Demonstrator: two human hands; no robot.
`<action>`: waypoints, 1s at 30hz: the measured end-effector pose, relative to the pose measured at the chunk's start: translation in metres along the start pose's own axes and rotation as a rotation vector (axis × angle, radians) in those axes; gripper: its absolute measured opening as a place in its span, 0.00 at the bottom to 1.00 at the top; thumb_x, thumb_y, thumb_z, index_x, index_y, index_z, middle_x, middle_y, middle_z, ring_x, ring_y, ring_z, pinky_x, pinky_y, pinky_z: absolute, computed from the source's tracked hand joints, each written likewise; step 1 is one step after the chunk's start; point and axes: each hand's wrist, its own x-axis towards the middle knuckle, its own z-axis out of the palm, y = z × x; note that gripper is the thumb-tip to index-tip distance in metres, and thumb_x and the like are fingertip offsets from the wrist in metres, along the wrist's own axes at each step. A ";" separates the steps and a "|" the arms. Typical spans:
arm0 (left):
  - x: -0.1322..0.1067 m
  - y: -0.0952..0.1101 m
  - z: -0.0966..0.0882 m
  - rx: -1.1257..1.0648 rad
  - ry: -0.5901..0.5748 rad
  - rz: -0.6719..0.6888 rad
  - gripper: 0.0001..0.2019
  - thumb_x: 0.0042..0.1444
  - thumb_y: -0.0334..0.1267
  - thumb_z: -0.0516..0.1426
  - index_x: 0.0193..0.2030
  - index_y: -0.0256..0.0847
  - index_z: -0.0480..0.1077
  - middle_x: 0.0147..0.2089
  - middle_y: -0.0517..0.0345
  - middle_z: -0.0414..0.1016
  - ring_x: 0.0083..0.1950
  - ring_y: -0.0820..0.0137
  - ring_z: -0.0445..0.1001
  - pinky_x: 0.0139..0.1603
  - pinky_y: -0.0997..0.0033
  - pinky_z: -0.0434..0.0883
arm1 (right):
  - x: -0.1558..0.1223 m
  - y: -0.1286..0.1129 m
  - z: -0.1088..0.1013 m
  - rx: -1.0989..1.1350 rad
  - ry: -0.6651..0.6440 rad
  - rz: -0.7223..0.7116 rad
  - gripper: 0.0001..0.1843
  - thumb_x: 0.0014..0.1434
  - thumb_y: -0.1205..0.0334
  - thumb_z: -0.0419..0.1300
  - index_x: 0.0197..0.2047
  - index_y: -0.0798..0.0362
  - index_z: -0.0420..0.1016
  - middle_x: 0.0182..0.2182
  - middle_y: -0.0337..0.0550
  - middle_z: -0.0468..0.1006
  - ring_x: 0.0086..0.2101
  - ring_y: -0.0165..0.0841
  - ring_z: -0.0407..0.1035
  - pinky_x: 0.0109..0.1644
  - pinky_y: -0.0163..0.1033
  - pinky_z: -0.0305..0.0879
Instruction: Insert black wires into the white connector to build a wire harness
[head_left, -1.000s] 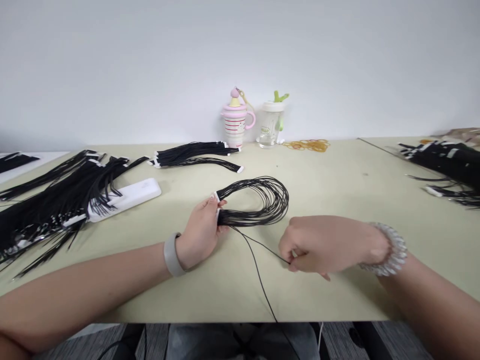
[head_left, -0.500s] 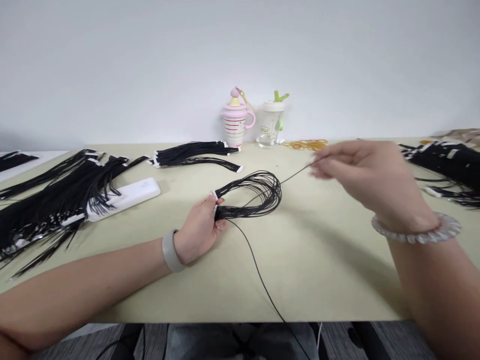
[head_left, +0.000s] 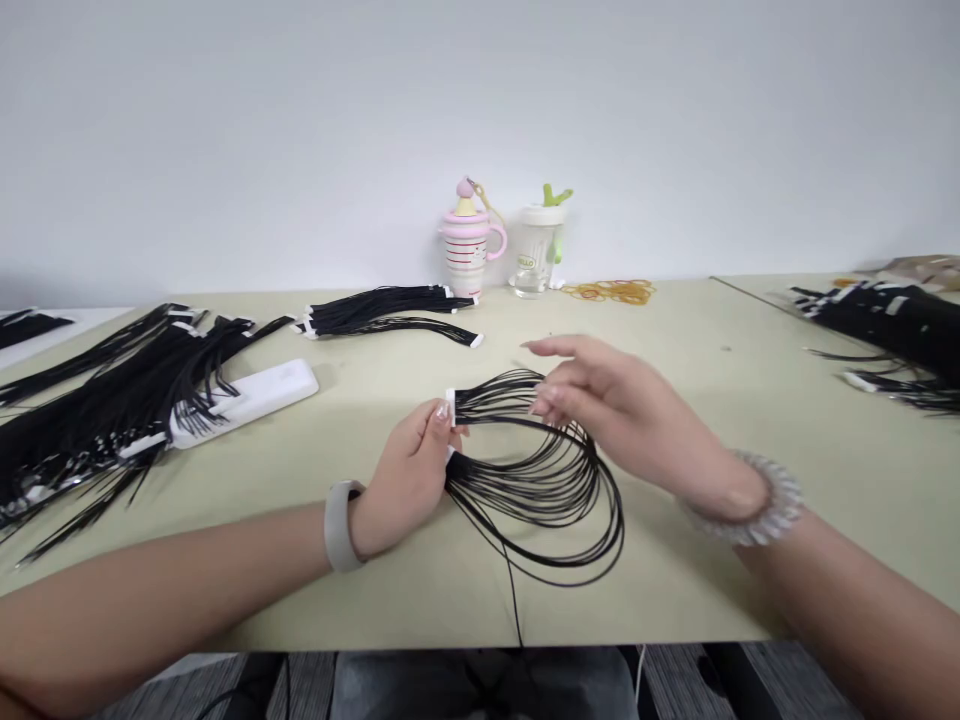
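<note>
Black wires (head_left: pixel 540 510) loop out from two white connector ends (head_left: pixel 450 405) pinched between the fingers (head_left: pixel 439 420) of the left hand (head_left: pixel 405 480), the loop's long axis running toward four o'clock; the right hand (head_left: pixel 630 420), fingers spread open, hovers nearer the upper strands, at three o'clock.

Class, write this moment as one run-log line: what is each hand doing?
left hand: pinching white connectors of black wire bundle | right hand: open, over the bundle
</note>
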 end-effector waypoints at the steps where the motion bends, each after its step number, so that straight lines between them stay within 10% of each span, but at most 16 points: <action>1: -0.001 0.001 0.000 0.002 -0.021 0.014 0.19 0.61 0.49 0.42 0.26 0.39 0.60 0.24 0.62 0.61 0.25 0.74 0.58 0.27 0.74 0.57 | -0.001 0.001 0.004 -0.086 -0.030 -0.037 0.17 0.59 0.66 0.52 0.52 0.52 0.62 0.30 0.38 0.75 0.31 0.27 0.69 0.37 0.34 0.66; 8: -0.001 0.004 0.002 -0.044 -0.086 0.013 0.18 0.61 0.48 0.41 0.26 0.40 0.59 0.24 0.63 0.59 0.25 0.74 0.57 0.28 0.73 0.57 | -0.003 -0.001 0.009 -0.455 -0.055 -0.259 0.06 0.58 0.69 0.53 0.30 0.56 0.69 0.26 0.37 0.71 0.28 0.23 0.64 0.33 0.30 0.58; 30: -0.001 0.006 -0.001 0.008 -0.170 0.080 0.18 0.61 0.47 0.42 0.25 0.40 0.57 0.23 0.63 0.57 0.26 0.74 0.56 0.28 0.73 0.57 | -0.007 0.008 0.030 -0.684 0.029 -0.412 0.14 0.63 0.62 0.46 0.33 0.57 0.71 0.27 0.42 0.70 0.28 0.27 0.62 0.32 0.32 0.56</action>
